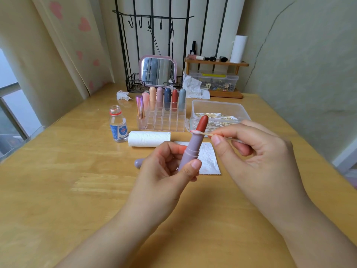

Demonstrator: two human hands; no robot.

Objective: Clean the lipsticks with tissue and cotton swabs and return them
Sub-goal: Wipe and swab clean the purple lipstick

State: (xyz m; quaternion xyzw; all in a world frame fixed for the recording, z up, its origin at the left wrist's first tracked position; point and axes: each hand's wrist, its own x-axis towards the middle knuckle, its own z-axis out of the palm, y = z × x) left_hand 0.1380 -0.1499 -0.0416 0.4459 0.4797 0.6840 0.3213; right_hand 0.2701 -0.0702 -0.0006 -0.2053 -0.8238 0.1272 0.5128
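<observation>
Wooden desk (58,171) by a curtained window carries an organizer (162,120) of capped lipsticks, a swab box (218,107), a tissue roll (148,138) and a bottle (118,125). Above a flat tissue (209,161), the left hand (166,171) grips an open lipstick (193,146), tilted. The right hand (255,149) pinches a swab (202,133), its tip touching the red bullet's base.

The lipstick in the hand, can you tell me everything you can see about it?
The lipstick has a smooth mauve-grey tube, plastic by its look, with a ringed collar and a rounded brick-red stick wound out at the top. Its cap is off. It tilts to the right, held above the wooden table. The left hand grips its lower part, and the right hand pinches a cotton swab whose pink-stained tip touches the tube's top edge.
</observation>
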